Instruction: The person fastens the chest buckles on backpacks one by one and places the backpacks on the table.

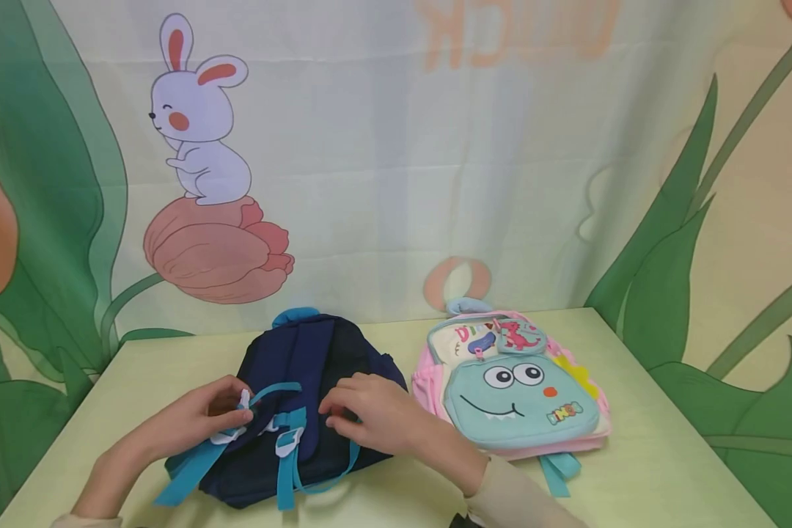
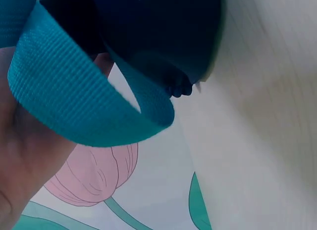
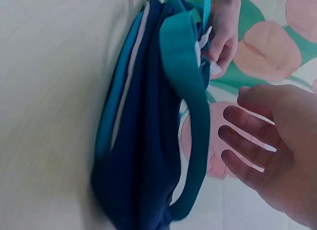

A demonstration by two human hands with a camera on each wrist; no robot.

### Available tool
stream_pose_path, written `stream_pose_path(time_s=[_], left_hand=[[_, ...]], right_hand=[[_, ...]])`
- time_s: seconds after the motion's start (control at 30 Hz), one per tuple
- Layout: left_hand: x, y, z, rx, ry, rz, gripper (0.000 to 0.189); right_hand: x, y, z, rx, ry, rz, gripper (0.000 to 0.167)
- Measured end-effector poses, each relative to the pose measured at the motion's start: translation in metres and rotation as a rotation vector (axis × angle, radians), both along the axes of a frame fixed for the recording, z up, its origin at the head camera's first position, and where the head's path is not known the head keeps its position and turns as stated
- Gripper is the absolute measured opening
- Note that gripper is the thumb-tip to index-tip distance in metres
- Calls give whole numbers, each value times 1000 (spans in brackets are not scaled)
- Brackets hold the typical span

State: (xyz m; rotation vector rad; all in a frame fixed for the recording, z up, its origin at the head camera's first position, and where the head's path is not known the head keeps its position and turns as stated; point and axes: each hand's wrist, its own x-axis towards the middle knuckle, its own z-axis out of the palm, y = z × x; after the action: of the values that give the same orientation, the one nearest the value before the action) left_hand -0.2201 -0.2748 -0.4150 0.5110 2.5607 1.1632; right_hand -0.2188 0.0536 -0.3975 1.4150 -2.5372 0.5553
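- Navy backpack (image 1: 343,359): lying on the tabletop (image 1: 663,447), its shoulder straps facing up, just to the left of a pink-and-mint backpack (image 1: 521,403) bearing a cartoon face.
- Left hand (image 1: 198,414): pinching a white plastic clip (image 1: 244,400) between thumb and fingers, at the left side of the navy backpack; teal webbing is running off beside it.
- Right hand (image 1: 386,414): hovering by the right half of the navy backpack, fingers loosely bent and grasping nothing; the right wrist view is showing a gap between them and the teal strap (image 3: 193,126).
- White buckle (image 1: 289,441): resting near the middle of the navy backpack, its teal tail hanging toward the near edge.
- Handling, as judged: the navy backpack is appearing light and soft, its fabric probably giving under pressure and sliding if only one side is pulled. The clip is looking stiff and small, calling for a fingertip pinch on its sides; the webbing is seeming limp, best being held close to the clip. The blue top handle (image 1: 295,316) is offering a firmer hold for lifting.
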Motion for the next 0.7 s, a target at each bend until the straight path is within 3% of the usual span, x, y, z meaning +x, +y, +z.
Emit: stream_pose_path(time_s=[0.27,0.7], left_hand=[[-7,2,-3,-25,-24,33,36],[-12,7,-6,-47,-31,80,33]], right_hand=[[-2,-21,-2,13,38,24,16],[-15,-49,-24,59,-30,2,20]])
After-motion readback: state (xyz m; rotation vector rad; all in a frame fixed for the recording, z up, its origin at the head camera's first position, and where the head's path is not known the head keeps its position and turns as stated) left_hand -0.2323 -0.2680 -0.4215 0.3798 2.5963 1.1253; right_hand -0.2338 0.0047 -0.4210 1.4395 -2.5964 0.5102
